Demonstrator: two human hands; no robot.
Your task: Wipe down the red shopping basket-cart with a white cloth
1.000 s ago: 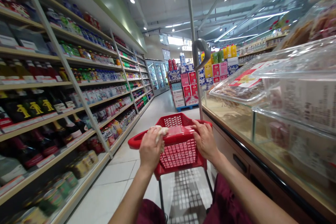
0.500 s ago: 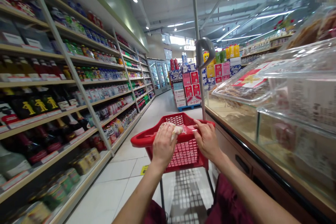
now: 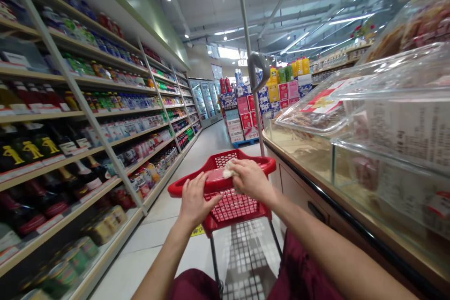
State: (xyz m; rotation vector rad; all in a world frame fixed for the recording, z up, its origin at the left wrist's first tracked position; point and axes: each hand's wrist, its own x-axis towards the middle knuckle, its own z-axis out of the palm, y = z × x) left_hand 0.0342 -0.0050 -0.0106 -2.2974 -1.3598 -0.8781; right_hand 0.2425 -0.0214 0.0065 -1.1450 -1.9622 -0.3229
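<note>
Red shopping cart [image 3: 242, 220] is seen directly in front of the fingers, its handle [image 3: 215, 179] crossed by both hands and its mesh basket [image 3: 228, 201] placed below and beyond them. By the left hand [image 3: 192, 201] the left part of the handle is touched: the four fingers are laid over its top, side by side and gently bent, the thumb is spread well away toward the right, and nothing else is seen to be held. By the right hand [image 3: 252, 178] a crumpled white wad [image 3: 229, 168] is grasped, the fingers being curled closed upon it; it is held against the handle, to the right of the left fingers, and whether it is cloth or paper cannot be told. Below the left fingers, a yellow mark [image 3: 197, 231] is partly shown on the tiled floor [image 3: 140, 243]. To the left of the fingers, shelves [image 3: 42, 116] are lined with bottles [image 3: 31, 147] and cans [image 3: 73, 260]. Beyond the fingers, a grey pole [image 3: 242, 14] is seen, with stacked cartons [image 3: 246, 121] behind it. To the right of the fingers, clear plastic boxes [image 3: 393, 136] are carried by a long desk [image 3: 298, 150].
</note>
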